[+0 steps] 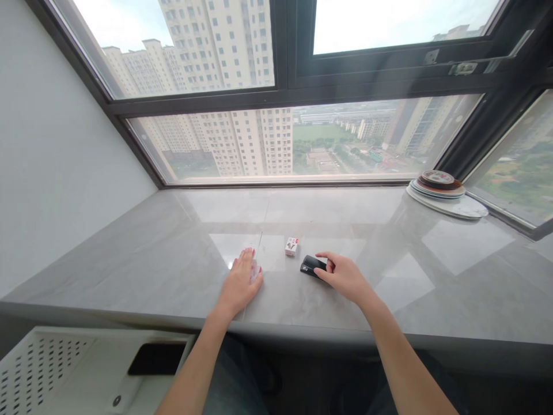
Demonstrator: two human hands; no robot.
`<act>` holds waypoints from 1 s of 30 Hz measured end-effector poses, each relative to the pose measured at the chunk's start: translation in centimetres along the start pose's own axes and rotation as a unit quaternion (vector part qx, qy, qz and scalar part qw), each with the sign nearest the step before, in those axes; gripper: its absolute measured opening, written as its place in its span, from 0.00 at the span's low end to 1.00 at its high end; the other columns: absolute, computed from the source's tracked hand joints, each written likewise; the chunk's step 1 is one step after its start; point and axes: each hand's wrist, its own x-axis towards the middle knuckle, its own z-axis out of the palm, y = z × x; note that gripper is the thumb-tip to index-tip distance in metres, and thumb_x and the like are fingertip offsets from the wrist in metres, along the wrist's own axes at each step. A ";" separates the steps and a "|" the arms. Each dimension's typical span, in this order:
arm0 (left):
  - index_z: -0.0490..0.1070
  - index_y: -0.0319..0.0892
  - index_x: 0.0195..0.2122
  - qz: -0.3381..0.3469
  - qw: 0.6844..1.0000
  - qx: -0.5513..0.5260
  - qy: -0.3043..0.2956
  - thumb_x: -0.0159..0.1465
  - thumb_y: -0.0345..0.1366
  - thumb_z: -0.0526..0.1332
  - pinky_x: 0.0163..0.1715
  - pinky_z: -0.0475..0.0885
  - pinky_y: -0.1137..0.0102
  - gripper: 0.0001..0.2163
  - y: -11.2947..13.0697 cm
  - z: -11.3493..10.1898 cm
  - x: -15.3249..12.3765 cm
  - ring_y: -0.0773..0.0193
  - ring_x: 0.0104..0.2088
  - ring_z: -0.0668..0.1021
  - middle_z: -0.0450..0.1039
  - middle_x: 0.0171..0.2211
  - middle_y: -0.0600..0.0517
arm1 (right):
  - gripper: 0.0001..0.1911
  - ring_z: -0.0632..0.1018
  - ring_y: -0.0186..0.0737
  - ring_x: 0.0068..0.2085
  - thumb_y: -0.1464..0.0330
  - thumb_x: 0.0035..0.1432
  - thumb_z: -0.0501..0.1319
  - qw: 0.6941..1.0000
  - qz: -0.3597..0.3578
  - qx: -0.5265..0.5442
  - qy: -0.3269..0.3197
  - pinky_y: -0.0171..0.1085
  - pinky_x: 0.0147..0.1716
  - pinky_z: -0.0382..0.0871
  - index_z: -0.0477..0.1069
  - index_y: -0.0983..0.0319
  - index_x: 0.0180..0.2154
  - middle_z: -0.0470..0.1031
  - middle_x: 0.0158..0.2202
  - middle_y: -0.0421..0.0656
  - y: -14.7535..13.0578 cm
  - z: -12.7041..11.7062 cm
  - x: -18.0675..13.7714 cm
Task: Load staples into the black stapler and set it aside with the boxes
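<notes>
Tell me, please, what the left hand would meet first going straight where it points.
The left hand would probably cross grey marbled countertop to the window's dark straight lower frame; depth is unclear.

1 head-worn view looks forward and down across the windowsill (129,259) from close by its front edge, facing the window (283,102).

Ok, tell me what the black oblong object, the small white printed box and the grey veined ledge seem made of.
Black object: probably hard plastic, from its smooth, dark sheen.
White box: likely thin card, from its flat printed faces; finish unclear.
Grey ledge: polished stone or tile; it mirrors bright window light.
</notes>
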 end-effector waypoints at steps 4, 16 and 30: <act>0.39 0.45 0.75 0.013 0.998 -0.060 0.015 0.73 0.43 0.54 0.71 0.53 0.51 0.33 3.8 2.1 1.7 0.51 0.73 0.51 0.46 0.74 0.44 | 0.24 0.75 0.37 0.28 0.60 0.59 0.63 0.999 0.026 -0.024 0.033 0.34 0.30 0.61 0.76 0.58 0.56 0.71 0.24 0.36 -0.6 0.7 -0.6; 0.56 0.50 0.69 0.072 0.994 -0.086 0.015 0.77 0.38 0.46 0.70 0.57 0.50 0.20 9.0 3.8 4.2 0.55 0.73 0.53 0.57 0.70 0.46 | 0.28 0.74 0.40 0.28 0.46 0.66 0.53 0.994 0.081 0.074 0.011 0.34 0.28 0.61 0.79 0.61 0.45 0.72 0.23 0.39 -0.9 2.9 -1.3; 0.60 0.49 0.67 -0.005 0.998 -0.047 0.048 0.76 0.35 0.43 0.69 0.59 0.49 0.20 -1.2 -1.5 0.1 0.54 0.71 0.58 0.60 0.68 0.46 | 0.21 0.73 0.38 0.26 0.54 0.68 0.57 0.952 -0.005 0.256 -0.166 0.37 0.31 0.69 0.68 0.55 0.57 0.71 0.23 0.35 -9.9 13.9 3.6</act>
